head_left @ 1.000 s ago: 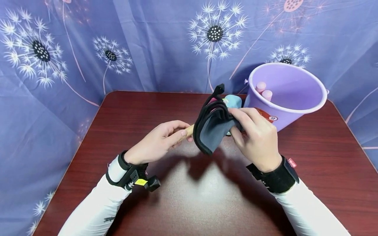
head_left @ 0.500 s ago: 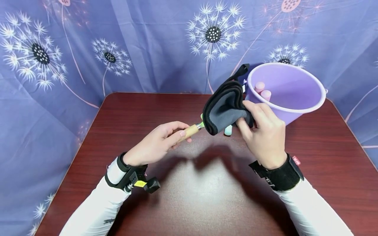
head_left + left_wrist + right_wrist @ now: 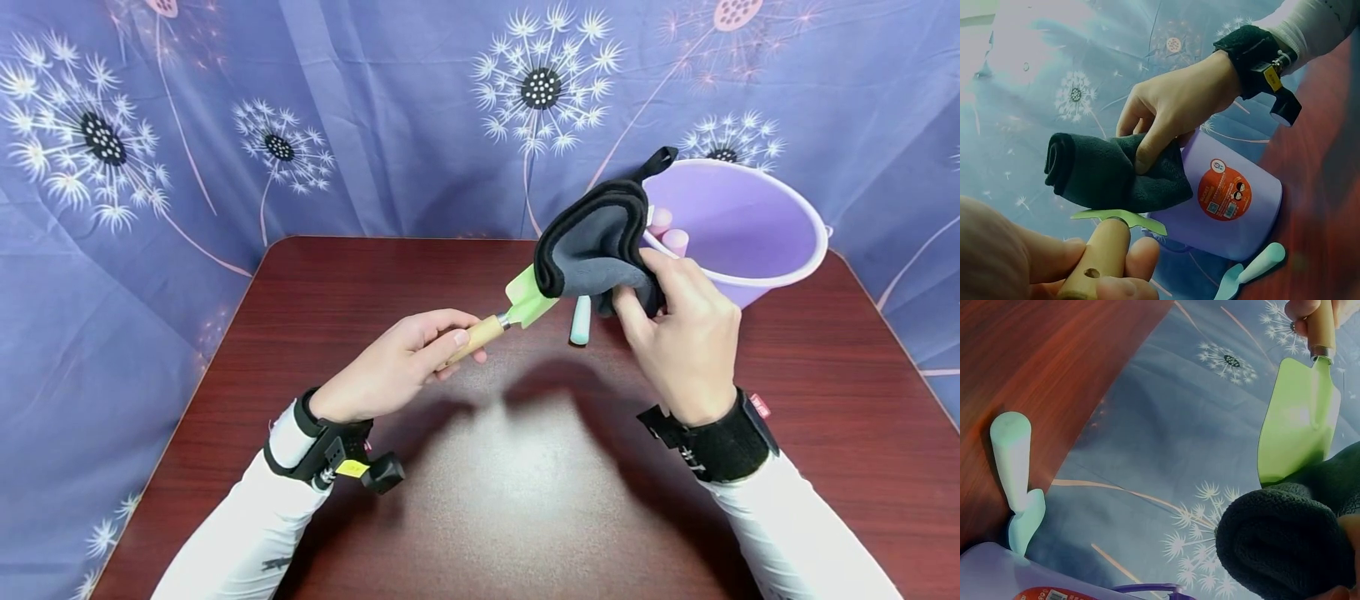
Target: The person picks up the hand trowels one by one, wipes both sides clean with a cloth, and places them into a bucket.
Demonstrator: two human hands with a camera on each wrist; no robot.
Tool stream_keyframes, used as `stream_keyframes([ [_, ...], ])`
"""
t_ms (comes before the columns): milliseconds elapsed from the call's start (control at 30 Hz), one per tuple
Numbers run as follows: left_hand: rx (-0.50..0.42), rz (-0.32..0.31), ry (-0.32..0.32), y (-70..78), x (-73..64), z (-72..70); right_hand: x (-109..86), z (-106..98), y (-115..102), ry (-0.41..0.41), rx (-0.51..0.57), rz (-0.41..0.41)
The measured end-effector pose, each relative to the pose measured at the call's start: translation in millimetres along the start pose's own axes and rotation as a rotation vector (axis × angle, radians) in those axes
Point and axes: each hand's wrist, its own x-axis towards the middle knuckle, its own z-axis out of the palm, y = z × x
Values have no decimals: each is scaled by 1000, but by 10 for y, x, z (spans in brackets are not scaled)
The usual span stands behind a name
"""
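In the head view my left hand grips the wooden handle of a garden trowel, thumb on top. Its light green blade points up and to the right. A folded dark grey cloth with black edging and a hanging loop overlaps the blade's far end. My right hand pinches this cloth at its right side. From the right wrist view, most of the green blade shows, its tip hidden behind the cloth. Both the trowel and the cloth are held above the table.
A purple bucket stands at the back right with two pink cylindrical ends inside. Beside it on the table lies a small mint-coloured scoop-like tool. A blue dandelion-print curtain hangs behind.
My right hand has moved the cloth up and to the right along the trowel, baring its green blade and the mint handle on the table. My left hand has stayed nearly still.
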Motion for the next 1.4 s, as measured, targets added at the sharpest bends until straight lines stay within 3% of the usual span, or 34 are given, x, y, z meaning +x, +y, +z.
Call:
stream_keyframes([
  [400, -80, 14, -29, -19, 4, 5, -45, 6, -62, -77, 15, -30],
  [633, -123, 0, -17, -17, 11, 21, -86, 4, -124, -121, 45, -104],
  [1000, -288, -31, -8, -26, 27, 40, -109, 13, -214, -139, 108, -237],
  [1200, -313, -76, -6, -14, 18, 36, -108, 10, -267, -139, 108, -312],
  [1400, -295, -63, -21, -20, 15, 15, -83, 6, -311, -126, 111, -390],
])
